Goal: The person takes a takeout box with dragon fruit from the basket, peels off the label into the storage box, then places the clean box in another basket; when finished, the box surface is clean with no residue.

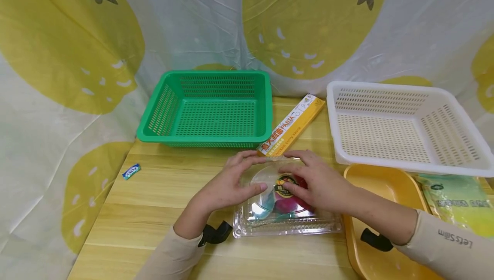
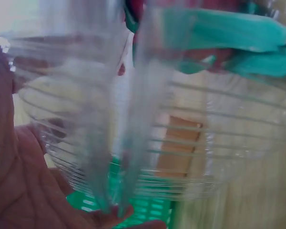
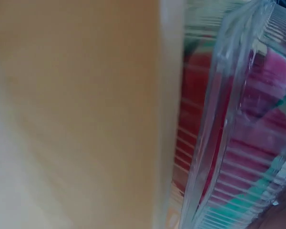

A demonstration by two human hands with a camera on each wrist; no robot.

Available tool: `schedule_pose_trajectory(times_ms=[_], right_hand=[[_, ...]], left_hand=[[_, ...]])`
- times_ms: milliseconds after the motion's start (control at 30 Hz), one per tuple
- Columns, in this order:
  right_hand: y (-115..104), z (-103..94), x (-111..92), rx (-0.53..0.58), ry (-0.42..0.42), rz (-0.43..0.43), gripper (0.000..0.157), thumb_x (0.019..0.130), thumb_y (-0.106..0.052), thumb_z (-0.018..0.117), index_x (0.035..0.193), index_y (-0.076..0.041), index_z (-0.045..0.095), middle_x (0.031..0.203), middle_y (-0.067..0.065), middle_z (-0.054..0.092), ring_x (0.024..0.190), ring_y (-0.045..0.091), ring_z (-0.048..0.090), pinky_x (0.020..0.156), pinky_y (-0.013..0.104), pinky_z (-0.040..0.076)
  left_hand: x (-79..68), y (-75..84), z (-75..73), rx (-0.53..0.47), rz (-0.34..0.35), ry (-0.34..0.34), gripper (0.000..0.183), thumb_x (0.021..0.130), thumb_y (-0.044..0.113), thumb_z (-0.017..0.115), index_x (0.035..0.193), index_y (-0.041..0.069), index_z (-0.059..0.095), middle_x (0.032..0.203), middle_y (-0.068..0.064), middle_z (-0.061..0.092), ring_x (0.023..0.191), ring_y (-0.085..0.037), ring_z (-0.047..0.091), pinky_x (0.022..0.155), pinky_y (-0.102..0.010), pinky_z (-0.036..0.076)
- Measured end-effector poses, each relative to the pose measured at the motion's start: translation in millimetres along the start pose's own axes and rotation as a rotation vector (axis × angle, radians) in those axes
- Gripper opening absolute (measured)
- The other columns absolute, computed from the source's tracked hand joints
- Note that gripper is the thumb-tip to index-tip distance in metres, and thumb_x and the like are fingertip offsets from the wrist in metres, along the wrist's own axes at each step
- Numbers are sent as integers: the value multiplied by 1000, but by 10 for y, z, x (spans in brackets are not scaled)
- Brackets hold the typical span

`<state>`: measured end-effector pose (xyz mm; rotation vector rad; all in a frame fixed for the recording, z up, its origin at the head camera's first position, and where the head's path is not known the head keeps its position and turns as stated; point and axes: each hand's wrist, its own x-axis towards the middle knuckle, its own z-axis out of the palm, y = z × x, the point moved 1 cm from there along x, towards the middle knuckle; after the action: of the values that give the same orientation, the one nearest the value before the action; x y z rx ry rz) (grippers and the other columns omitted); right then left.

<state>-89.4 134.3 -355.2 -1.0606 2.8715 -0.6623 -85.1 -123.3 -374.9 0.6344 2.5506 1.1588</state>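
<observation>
— At the lower centre of the frame, is that the box (image 1: 285, 228) you have before you?
— Yes: clear plastic, on the worktop (image 1: 173, 177), pink and green pieces (image 1: 287, 205) inside. Your left grip (image 1: 233, 183) is spread over its left side, your right grip (image 1: 322, 185) likewise over its right.
— Why both sides?
— Probably to steady it; such light plastic could skid or tip if you pressed one side only.
— And the pasta (image 1: 291, 126)?
— Just above the box in the frame, slanting between the green basket (image 1: 208, 139) and the white basket (image 1: 409, 167), perhaps because that gap suits its long shape.
</observation>
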Motion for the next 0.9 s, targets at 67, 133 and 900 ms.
schedule_pose_trajectory(times_ms=[67, 133, 900], right_hand=[[8, -11, 2, -8, 4, 13, 34, 90, -40, 78, 120, -23, 75, 144, 13, 57, 131, 35, 55, 106, 54, 50], [19, -10, 2, -17, 15, 25, 32, 89, -38, 79, 117, -23, 76, 142, 13, 58, 130, 34, 56, 105, 53, 51], [82, 127, 67, 125, 83, 197, 7, 93, -23, 75, 88, -26, 70, 132, 13, 63, 124, 39, 54, 107, 65, 37]], left_hand=[[11, -15, 8, -5, 7, -24, 61, 93, 46, 72, 149, 37, 49, 167, -5, 26, 154, -35, 22, 113, -70, 35], [8, -25, 1, -15, 13, -47, 63, 93, 45, 72, 150, 38, 47, 170, -5, 19, 156, -36, 19, 112, -72, 34], [118, 32, 355, -247, -150, 280, 37, 94, 26, 72, 130, 27, 66, 152, -11, 38, 140, -35, 43, 115, -63, 35]])
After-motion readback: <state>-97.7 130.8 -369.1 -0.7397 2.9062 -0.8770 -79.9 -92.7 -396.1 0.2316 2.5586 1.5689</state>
